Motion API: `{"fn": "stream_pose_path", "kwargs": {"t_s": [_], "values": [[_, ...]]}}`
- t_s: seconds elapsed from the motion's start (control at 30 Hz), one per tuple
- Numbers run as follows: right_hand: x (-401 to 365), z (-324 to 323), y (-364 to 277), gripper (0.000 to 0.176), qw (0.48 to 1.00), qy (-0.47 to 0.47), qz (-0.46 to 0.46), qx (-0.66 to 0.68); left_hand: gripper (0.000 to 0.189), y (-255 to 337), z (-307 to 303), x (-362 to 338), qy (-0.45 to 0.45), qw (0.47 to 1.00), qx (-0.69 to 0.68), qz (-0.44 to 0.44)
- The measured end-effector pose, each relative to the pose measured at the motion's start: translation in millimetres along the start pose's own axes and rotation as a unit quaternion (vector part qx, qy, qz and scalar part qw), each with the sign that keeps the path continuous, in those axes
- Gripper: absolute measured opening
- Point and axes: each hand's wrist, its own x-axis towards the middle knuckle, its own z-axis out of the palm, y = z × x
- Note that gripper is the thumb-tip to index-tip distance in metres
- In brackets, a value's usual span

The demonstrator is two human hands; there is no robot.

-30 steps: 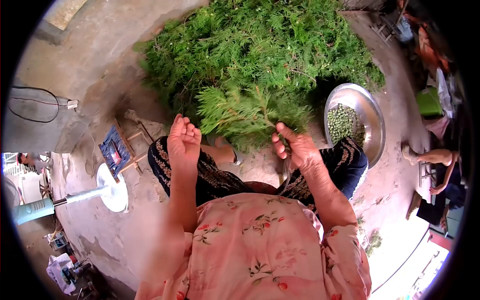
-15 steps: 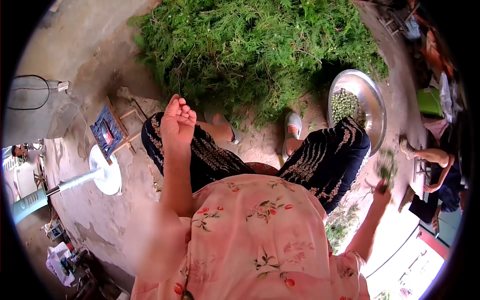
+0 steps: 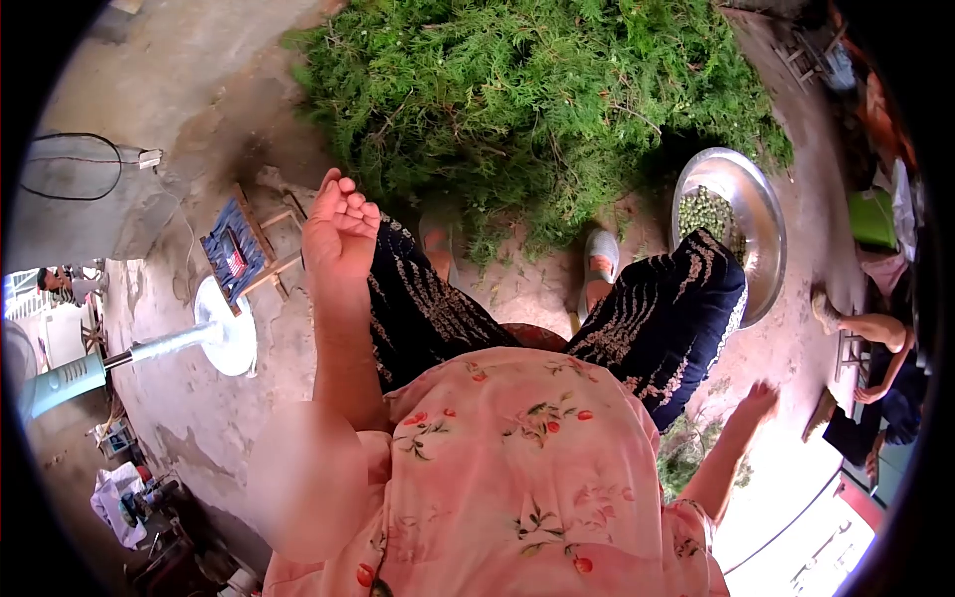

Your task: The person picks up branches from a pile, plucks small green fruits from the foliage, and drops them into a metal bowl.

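Note:
My left hand (image 3: 340, 224) is raised palm up above my left knee, its fingers loosely bent and nothing visible in them. Beyond it lies a big heap of green leafy conifer-like branches (image 3: 537, 109). Out to the right of my right knee, my right hand (image 3: 760, 400) looks slightly blurred, with no sprig in it. Cut greenery (image 3: 686, 458) lies on the ground behind my right forearm, which partly hides it. A wide metal basin (image 3: 764, 269) beside my right knee holds many small green round pieces (image 3: 708, 214).
A small wooden folding stool (image 3: 237, 249) with a blue woven seat stands left, near a standing fan's white base (image 3: 227, 328). At the right edge sits another person (image 3: 880, 373), one leg stretched out. A green container (image 3: 872, 219) and bags lie behind the basin.
The green sprig that my right hand held has left it; the hand is now lower and bare. My left hand has shifted slightly left. The whole view has moved a little.

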Motion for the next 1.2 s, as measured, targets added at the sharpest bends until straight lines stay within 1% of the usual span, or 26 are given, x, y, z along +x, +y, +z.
{"fn": "stream_pose_path", "kwargs": {"t_s": [0.03, 0.07, 0.1, 0.17, 0.2, 0.27, 0.3, 0.37, 0.4, 0.47, 0.5, 0.53, 0.57, 0.6, 0.67, 0.73, 0.77, 0.87, 0.9, 0.93, 1.0, 1.03, 1.07, 1.13, 1.17, 1.2], "values": [[-26, 42, -31, 0.037, 0.999, -0.021, -0.012, 0.033, 0.010, -1, 4, 1, -0.003, 1.000, 0.005, -0.004], [-37, 66, -39, 0.036, 0.982, -0.145, -0.076, 0.098, 0.010, -1, 7, 3, -0.006, 1.000, 0.009, -0.009], [-75, 100, -65, 0.034, 0.952, -0.246, -0.174, 0.049, 0.009, -1, 10, 8, -0.028, 1.000, 0.008, -0.010], [-180, 160, -121, 0.026, 0.924, -0.335, -0.151, 0.104, 0.009, -1, 18, 24, -0.039, 0.999, 0.010, -0.019], [-216, 184, -133, 0.018, 0.913, -0.360, -0.183, 0.060, 0.009, -2, 24, 34, -0.050, 0.998, 0.015, -0.027], [-266, 218, -123, 0.014, 0.877, -0.461, -0.115, 0.066, 0.008, -5, 40, 53, -0.048, 0.998, 0.016, -0.036], [-284, 234, -110, 0.015, 0.845, -0.528, -0.079, 0.032, 0.007, -8, 47, 67, -0.065, 0.996, 0.025, -0.052], [-313, 265, -71, 0.019, 0.773, -0.626, -0.070, -0.076, 0.007, -13, 58, 89, -0.074, 0.995, 0.031, -0.067], [-329, 278, -61, 0.020, 0.727, -0.647, -0.093, -0.208, 0.008, -15, 65, 100, -0.060, 0.994, 0.043, -0.076], [-329, 304, 17, 0.018, 0.637, -0.722, -0.162, -0.218, 0.009, -20, 73, 116, -0.040, 0.994, 0.052, -0.085], [-339, 311, 25, 0.016, 0.595, -0.732, -0.185, -0.275, 0.009, -21, 75, 124, -0.028, 0.996, 0.040, -0.075], [-336, 319, 67, 0.013, 0.554, -0.740, -0.261, -0.279, 0.009, -22, 75, 132, -0.016, 0.997, 0.029, -0.067], [-333, 325, 101, 0.013, 0.480, -0.753, -0.298, -0.338, 0.009, -23, 71, 139, -0.009, 0.998, 0.030, -0.058], [-332, 327, 128, 0.013, 0.474, -0.756, -0.295, -0.342, 0.009, -25, 65, 145, -0.001, 0.998, 0.027, -0.058], [-332, 325, 175, 0.020, 0.386, -0.780, -0.307, -0.384, 0.009, -27, 48, 151, -0.026, 0.998, 0.040, -0.036], [-337, 323, 209, 0.029, 0.371, -0.801, -0.272, -0.383, 0.012, -26, 37, 157, 0.005, 0.998, 0.045, -0.043], [-346, 322, 216, 0.041, 0.335, -0.801, -0.252, -0.426, 0.012, -22, 42, 155, 0.018, 0.998, 0.051, -0.042], [-381, 327, 224, 0.046, 0.316, -0.789, -0.281, -0.445, 0.015, -5, 42, 162, -0.005, 0.999, 0.050, -0.016], [-392, 334, 223, 0.049, 0.287, -0.791, -0.273, -0.466, 0.015, 3, 41, 163, -0.010, 0.999, 0.053, -0.007], [-400, 338, 229, 0.049, 0.282, -0.794, -0.270, -0.466, 0.016, 10, 38, 163, -0.015, 0.998, 0.055, 0.001], [-415, 347, 242, 0.049, 0.290, -0.771, -0.316, -0.471, 0.017, 21, 29, 163, 0.006, 0.999, 0.040, 0.002], [-426, 357, 236, 0.050, 0.259, -0.767, -0.290, -0.510, 0.018, 27, 26, 161, 0.020, 1.000, 0.022, 0.004], [-433, 362, 237, 0.050, 0.256, -0.771, -0.289, -0.506, 0.018, 31, 23, 160, 0.032, 0.999, 0.005, 0.005], [-440, 374, 242, 0.051, 0.191, -0.726, -0.376, -0.543, 0.018, 36, 20, 160, 0.036, 0.999, 0.000, 0.013], [-442, 378, 250, 0.052, 0.167, -0.717, -0.386, -0.556, 0.019, 36, 19, 159, 0.031, 0.999, 0.000, 0.012], [-442, 380, 257, 0.052, 0.166, -0.718, -0.388, -0.553, 0.019, 37, 19, 159, 0.026, 1.000, 0.000, 0.011]]}}
